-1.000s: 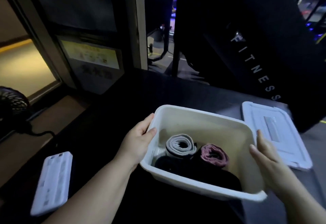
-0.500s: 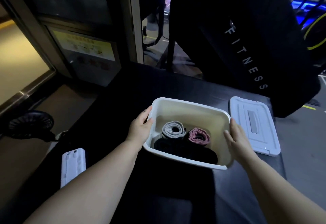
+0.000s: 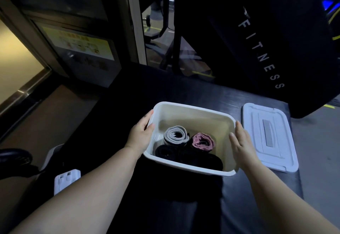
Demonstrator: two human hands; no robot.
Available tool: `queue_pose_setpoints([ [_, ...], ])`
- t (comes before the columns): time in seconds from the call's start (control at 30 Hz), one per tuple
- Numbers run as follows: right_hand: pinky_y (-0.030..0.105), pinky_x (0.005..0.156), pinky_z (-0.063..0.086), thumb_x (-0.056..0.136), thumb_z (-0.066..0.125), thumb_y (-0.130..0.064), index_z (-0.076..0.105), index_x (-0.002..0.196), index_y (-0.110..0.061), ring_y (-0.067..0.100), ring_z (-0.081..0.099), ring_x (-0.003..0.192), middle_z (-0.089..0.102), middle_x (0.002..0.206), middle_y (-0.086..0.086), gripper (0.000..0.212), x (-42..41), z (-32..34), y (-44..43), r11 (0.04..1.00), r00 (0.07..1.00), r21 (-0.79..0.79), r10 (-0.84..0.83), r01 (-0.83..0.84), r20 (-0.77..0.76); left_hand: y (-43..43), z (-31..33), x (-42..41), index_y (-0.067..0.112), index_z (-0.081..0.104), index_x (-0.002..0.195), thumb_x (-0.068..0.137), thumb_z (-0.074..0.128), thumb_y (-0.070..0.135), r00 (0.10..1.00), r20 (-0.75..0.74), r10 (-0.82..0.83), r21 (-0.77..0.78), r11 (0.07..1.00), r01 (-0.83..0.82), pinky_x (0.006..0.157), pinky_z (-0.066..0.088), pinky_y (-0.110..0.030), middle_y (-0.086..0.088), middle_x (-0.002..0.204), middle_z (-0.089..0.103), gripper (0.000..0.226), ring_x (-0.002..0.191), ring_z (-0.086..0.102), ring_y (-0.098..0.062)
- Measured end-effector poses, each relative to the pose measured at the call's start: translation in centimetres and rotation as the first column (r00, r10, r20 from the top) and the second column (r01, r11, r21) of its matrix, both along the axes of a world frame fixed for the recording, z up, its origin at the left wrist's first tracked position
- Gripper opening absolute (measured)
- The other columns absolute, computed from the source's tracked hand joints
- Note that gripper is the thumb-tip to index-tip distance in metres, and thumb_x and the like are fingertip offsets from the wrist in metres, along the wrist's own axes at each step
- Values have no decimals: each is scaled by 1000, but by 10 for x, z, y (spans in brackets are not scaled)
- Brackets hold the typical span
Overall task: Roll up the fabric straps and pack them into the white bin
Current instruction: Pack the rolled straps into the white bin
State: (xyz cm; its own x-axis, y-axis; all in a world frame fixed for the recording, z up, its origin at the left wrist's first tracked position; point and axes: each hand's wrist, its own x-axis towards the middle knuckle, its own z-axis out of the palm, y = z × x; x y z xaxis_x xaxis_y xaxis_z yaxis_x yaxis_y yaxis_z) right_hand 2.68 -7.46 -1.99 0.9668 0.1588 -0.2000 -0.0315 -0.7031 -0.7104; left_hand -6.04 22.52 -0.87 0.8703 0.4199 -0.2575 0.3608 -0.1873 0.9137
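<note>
Dark gym bench bears white bin; left hand grips rim, right hand flat beside.

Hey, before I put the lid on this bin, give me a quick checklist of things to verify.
1. Straps rolled: grey roll, pink roll, black rolls: ok.
2. Rolls sit below the bin rim: ok.
3. Lid lies flat right of bin, nothing on it: ok.
4. Left hand grips left rim: ok.
5. Right hand open at right wall, free for lid: ok.
6. Straps left outside: cannot tell, too dark.
</note>
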Motion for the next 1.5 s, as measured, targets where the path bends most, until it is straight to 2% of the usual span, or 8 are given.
queue_pose_setpoints([
  [0.17,23,112,11,104,38,-25,15,155,-14,17,17,147,23,159,4,57,-1,5,-1,998,999,-41,41,-41,-7,-5,6,0,33,46,142,96,52,15,993,-90,76,203,978,-57,111,21,-20,-5,143,38,49,134,35,-13],
  [0.4,25,115,10,103,39,-36,19,154,-18,13,14,147,20,160,1,59,-10,23,-24,1000,1000,-10,15,-14,15,-27,30,4,26,57,134,93,60,25,991,-40,124,506,858,-87,115,17,-33,11,144,48,41,140,28,-12],
  [0.53,26,116,11,103,38,-35,24,153,-19,14,17,146,22,159,0,54,-16,29,-61,999,999,-17,-37,38,20,-85,47,17,19,62,129,92,64,22,996,79,27,391,919,-56,110,28,-27,-4,128,59,37,121,48,-19],
  [0.67,23,111,14,103,39,-29,29,151,-15,17,22,144,27,157,3,51,-21,27,-101,991,992,-55,-121,122,27,-168,55,33,23,62,125,92,63,26,992,103,-78,55,996,72,87,50,-24,4,118,60,33,96,64,-7],
  [0.87,26,114,14,103,39,-29,29,151,-12,18,22,145,29,157,4,52,-25,9,-157,974,980,-111,-198,198,12,-281,52,49,17,60,126,96,57,18,965,61,-256,-70,963,260,103,40,-24,2,127,61,31,119,55,-12],
  [1.2,32,115,19,102,42,-30,27,152,-12,20,28,142,28,157,5,55,-17,-32,-208,944,944,-142,-314,298,-105,-337,-11,68,22,50,137,100,48,26,937,-193,-291,-63,957,284,81,36,-22,-1,141,48,37,110,49,-15],
  [1.37,36,116,19,101,43,-32,27,152,-15,19,19,147,20,160,4,56,-10,-57,-218,937,931,-146,-337,317,-142,-345,-43,82,20,43,143,100,48,23,929,-247,-275,-12,960,281,95,38,-25,-1,150,37,44,130,44,-21],
  [1.5,39,116,19,100,45,-37,22,153,-17,27,16,147,12,162,10,61,6,-72,-220,930,924,-184,-347,318,-161,-348,-67,94,16,32,150,99,51,22,931,-252,-263,54,957,285,117,23,-32,-1,161,18,55,144,26,-20],
])
